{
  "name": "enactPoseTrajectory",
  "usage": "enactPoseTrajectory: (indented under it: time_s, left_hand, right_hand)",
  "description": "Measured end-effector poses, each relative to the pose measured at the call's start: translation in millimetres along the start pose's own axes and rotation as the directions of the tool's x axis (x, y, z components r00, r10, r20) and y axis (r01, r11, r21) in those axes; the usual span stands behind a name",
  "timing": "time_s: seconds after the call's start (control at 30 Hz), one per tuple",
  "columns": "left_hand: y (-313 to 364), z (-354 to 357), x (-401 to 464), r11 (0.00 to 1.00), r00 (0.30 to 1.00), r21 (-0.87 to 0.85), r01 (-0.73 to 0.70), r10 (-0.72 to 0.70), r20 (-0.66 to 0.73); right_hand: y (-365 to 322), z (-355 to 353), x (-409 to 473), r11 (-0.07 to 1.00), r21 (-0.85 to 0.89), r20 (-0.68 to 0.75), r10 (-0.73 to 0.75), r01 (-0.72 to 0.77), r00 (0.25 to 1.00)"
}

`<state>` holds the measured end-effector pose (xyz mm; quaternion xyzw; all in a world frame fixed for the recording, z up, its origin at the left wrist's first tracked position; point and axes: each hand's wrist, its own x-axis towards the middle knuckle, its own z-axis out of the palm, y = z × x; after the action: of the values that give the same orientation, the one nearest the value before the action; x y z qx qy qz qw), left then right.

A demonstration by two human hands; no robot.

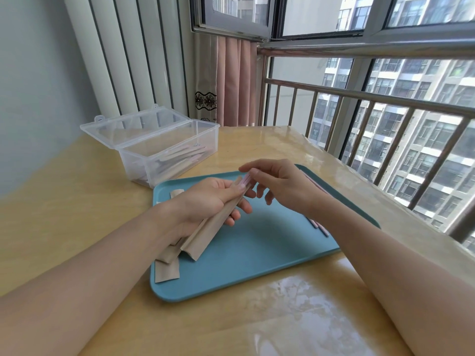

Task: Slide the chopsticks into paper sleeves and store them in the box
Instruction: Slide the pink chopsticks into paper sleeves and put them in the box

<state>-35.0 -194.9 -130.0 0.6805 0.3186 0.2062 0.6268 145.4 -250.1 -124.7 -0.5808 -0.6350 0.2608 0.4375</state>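
My left hand [205, 201] grips a brown paper sleeve [205, 237] above the blue tray [257, 253]. Pink chopsticks [245, 179] stick out of the sleeve's top end, and the fingertips of my right hand [277, 183] pinch them there. More brown sleeves [165, 273] lie on the tray's left side, partly under my left forearm. Loose pink chopsticks [320, 227] lie along the tray's right edge, mostly hidden by my right arm. A clear plastic box [167, 150] with its lid open stands at the back left, holding several sleeved chopsticks.
The tray rests on a glossy yellow wooden table [77, 214]. A metal railing [359, 111] and windows run along the right side. A curtain [231, 80] hangs at the back, and ribbed wall panels stand behind the box.
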Motion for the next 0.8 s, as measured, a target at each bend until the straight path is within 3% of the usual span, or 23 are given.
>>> enactPoseTrajectory:
  time_s: [0.2,0.27,0.37,0.43,0.5,0.57,0.73,0.8]
  left_hand:
    - [24,-24,-10,0.967,0.99,0.246,-0.062,0.028,0.138]
    - [40,-44,-17,0.938,0.994,0.339,-0.069,0.035,0.105]
    - [57,-84,-19,0.931,0.968,0.349,-0.106,0.177,-0.178]
    - [58,-113,-17,0.896,0.845,0.424,-0.133,0.326,-0.423]
    - [51,-138,-14,0.844,0.719,0.527,-0.096,0.425,-0.55]
    - [40,-156,-14,0.81,0.681,0.586,-0.022,0.441,-0.584]
    - [23,-165,-10,0.813,0.775,0.581,0.04,0.341,-0.531]
    - [21,-165,-7,0.805,0.779,0.593,0.02,0.36,-0.514]
  right_hand:
    - [-4,4,4,0.887,0.45,-0.047,0.143,-0.107,0.989]
    - [-9,0,9,0.822,0.56,-0.131,0.206,-0.099,0.97]
    - [-18,-18,34,0.738,0.669,-0.225,0.311,-0.085,0.924]
    - [-25,-27,67,0.695,0.712,-0.243,0.377,-0.1,0.894]
    - [-34,-30,103,0.696,0.709,-0.256,0.403,-0.113,0.879]
    - [-48,-22,139,0.752,0.646,-0.265,0.386,-0.134,0.884]
    - [-74,10,204,0.883,0.4,-0.217,0.353,-0.247,0.91]
    - [-78,23,223,0.896,0.34,-0.195,0.365,-0.286,0.91]
